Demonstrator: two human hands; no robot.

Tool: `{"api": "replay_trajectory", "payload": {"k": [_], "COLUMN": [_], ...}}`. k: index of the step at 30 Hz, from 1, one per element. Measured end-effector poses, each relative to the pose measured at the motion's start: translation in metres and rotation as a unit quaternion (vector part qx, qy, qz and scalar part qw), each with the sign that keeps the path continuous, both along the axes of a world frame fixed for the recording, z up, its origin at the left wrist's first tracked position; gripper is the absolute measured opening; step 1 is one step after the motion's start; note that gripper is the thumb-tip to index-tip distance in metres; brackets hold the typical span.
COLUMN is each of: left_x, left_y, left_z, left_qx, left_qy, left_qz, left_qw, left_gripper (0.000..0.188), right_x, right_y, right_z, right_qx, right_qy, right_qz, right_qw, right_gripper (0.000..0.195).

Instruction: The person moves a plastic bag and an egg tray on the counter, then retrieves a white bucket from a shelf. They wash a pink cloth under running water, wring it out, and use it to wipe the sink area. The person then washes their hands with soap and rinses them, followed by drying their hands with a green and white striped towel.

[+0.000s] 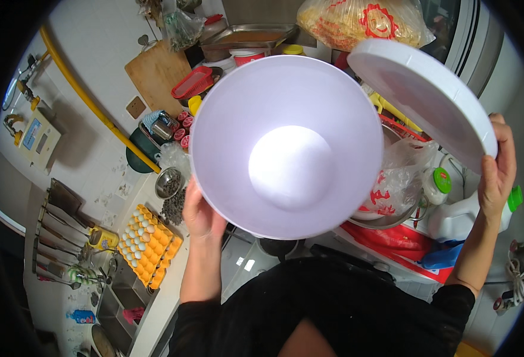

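A large white plastic tub [226, 134] with a round mouth fills the middle of the view, its bare inside facing me. My left hand [203, 213] grips it at the lower left rim, the fingers partly hidden behind the wall. To the right, my right hand [498, 165] pinches the edge of a round white plastic lid [414, 98], which is tilted and held apart from the tub. Behind the tub's right side, a metal basin [378, 223] holds a clear plastic bag with red print [396, 178].
An orange egg tray [157, 259] with eggs stands on the left counter near a steel sink [114, 308]. A small metal bowl [169, 183], a wooden cutting board [159, 73] and a red basket [193, 82] are farther back. A white jug [458, 218] stands at right.
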State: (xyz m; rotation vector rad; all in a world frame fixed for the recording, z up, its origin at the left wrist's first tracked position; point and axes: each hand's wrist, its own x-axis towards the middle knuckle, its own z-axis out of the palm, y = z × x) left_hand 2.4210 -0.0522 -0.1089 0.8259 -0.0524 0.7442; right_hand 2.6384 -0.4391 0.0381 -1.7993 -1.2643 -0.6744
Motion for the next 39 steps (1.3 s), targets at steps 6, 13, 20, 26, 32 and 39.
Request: {"api": "replay_trajectory", "payload": {"k": [6, 13, 20, 26, 32, 39], "left_x": [-0.037, -0.050, -0.054, -0.055, -0.059, -0.099], "left_y": [0.031, 0.037, 0.020, 0.006, -0.017, -0.051], "left_z": [-0.015, -0.024, -0.024, -0.029, -0.022, -0.046], "left_qx": [0.004, 0.024, 0.016, 0.023, 0.020, -0.003], "left_qy": [-0.003, 0.025, 0.065, 0.074, 0.113, 0.146], "left_qz": [0.093, 0.109, 0.115, 0.126, 0.165, 0.172], "left_qw": [0.996, 0.993, 0.991, 0.989, 0.980, 0.974], "left_gripper": [0.036, 0.043, 0.048, 0.037, 0.019, 0.018], "right_x": [-0.008, 0.000, 0.004, -0.001, -0.019, -0.052], "right_y": [0.022, 0.054, 0.051, 0.061, 0.102, 0.159], "right_z": [-0.058, -0.137, -0.192, -0.162, -0.152, -0.152], "right_qx": [-0.055, -0.264, -0.365, -0.299, -0.172, -0.147], "right_qy": [0.068, -0.027, 0.004, 0.069, 0.502, 0.730], "right_qz": [0.024, 0.012, 0.026, 0.053, 0.234, 0.237], "right_qw": [0.996, 0.964, 0.931, 0.950, 0.814, 0.624], "right_gripper": [0.033, 0.031, 0.030, 0.025, 0.026, 0.051]}}
